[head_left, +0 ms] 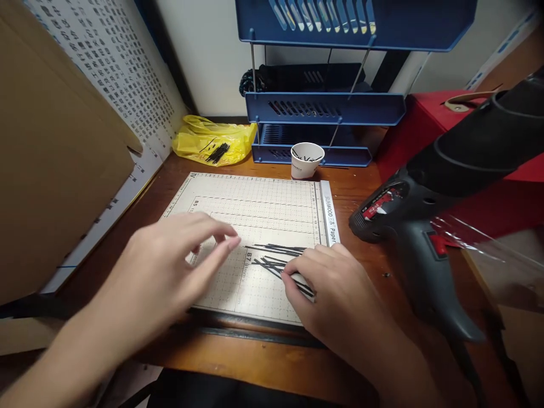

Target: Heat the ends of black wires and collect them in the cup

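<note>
While thin black sticks [280, 247] are lying mostly crosswise on the cream gridded board's [255, 195] right half, the nearer right hand [334, 277] (hold unclear) is covering their right ends; the left hand [168, 255] is hovering leftward, fingertips narrowly parted.

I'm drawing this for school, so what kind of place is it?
Probably a small craft or repair desk: it has a gridded board, thin black sticks and a heat-gun-like tool.

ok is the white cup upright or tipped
Upright: the white cup stands on its base, mouth facing up, with thin dark pieces showing inside; how full, I cannot tell.
</note>
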### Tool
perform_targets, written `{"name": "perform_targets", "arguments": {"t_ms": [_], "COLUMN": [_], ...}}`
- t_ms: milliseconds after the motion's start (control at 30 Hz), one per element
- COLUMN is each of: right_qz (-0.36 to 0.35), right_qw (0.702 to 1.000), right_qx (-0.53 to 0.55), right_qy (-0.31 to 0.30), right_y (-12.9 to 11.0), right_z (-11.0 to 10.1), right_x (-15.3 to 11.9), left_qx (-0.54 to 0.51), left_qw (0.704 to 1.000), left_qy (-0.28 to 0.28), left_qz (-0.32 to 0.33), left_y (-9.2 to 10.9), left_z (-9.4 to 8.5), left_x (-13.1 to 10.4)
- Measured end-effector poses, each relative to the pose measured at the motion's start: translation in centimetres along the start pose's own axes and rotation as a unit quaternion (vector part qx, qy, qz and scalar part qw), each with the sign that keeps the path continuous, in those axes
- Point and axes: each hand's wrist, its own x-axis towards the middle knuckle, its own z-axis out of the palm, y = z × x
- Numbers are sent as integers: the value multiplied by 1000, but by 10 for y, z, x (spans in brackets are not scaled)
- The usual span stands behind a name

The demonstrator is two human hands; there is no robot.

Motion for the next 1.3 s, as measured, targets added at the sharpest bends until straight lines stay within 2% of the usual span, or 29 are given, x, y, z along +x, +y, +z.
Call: {"name": "perform_targets", "arguments": {"t_ms": [67, 133, 200, 333, 500, 633, 833, 1033, 1100, 1167, 1233, 1300], "right_qz": [5, 11, 16, 13, -7, 19, 12, -11, -22, -26, -17, 1], "right_qw": [1000, 1000, 1000, 999, 998, 998, 999, 998, 997, 993, 986, 977], "right_qx": [8, 10, 10, 32, 52, 33, 31, 57, 72, 110, 159, 199], "right_qy": [9, 16, 16, 19, -35, -48, -9, 22, 25, 34, 53, 73], "right_y": [2, 4, 5, 5, 2, 2, 3, 3, 3, 1, -2, -5], "right_z": [-1, -2, -4, -7, -7, -4, -1, -2, -5, -9, -14, -19], "right_x": [1, 2, 2, 0, -2, -1, -2, -3, -3, -2, -1, -1], "left_qx": [-33, -66, -75, -39, -24, -26, -9, -51, -69, -89, -138, -240], "left_qw": [999, 997, 994, 992, 988, 988, 991, 991, 991, 994, 988, 958], "left_qy": [-5, -36, -67, -84, -108, -93, -43, -57, -53, -10, 52, 65], "left_qz": [13, 31, 50, 81, 106, 123, 127, 114, 102, 57, -42, -142], "left_y": [8, 14, 16, 14, 8, 8, 11, 16, 18, 23, 30, 40], "left_z": [10, 23, 34, 44, 44, 44, 38, 31, 30, 32, 35, 40], "left_x": [-13, -18, -18, -9, -4, -4, -2, -2, -4, -8, -11, -13]}}
